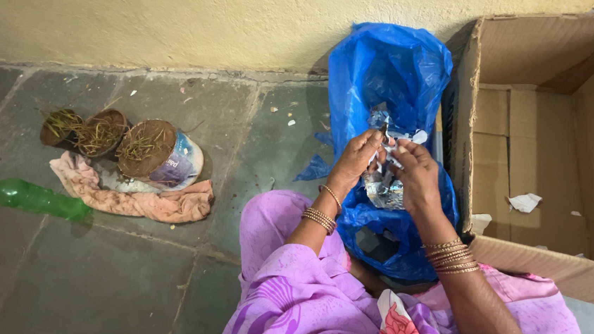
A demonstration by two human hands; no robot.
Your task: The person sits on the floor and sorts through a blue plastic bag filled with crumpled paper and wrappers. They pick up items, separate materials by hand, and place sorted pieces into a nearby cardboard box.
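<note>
Both hands work over the open blue plastic bag (389,75) standing on the grey stone floor (91,271). The left hand (355,161) and right hand (416,173) are each pinched closed on the crumpled silver foil wrapper (384,184), held just above the bag's mouth. The wrapper is not yet inside the bag. The open brown cardboard box (526,128) beside it holds only small paper scraps (524,202).
</note>
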